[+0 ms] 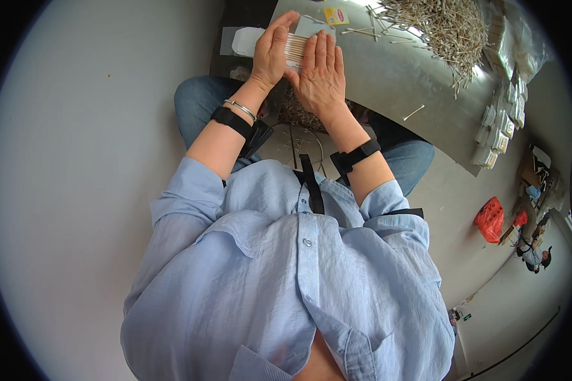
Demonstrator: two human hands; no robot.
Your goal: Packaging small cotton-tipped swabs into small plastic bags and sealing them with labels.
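A row of cotton swabs [295,48] lies side by side between my two hands at the near edge of the metal table. My left hand [271,56] stands on its edge at the left of the row, fingers stretched out, with a white packet or card [246,41] showing beyond it. My right hand [319,75] lies flat over the right part of the row, its fingers straight and together. What is under the right palm is hidden. A clear plastic piece [313,25] lies just beyond the swabs, beside a small yellow and white card [336,16].
A big heap of loose cotton swabs [435,32] covers the far right of the metal table [388,70]. One stray swab [414,113] lies nearer. Stacked packs [503,120] line the right edge. A red plastic bag [490,220] sits on the floor; another person [535,254] is farther off.
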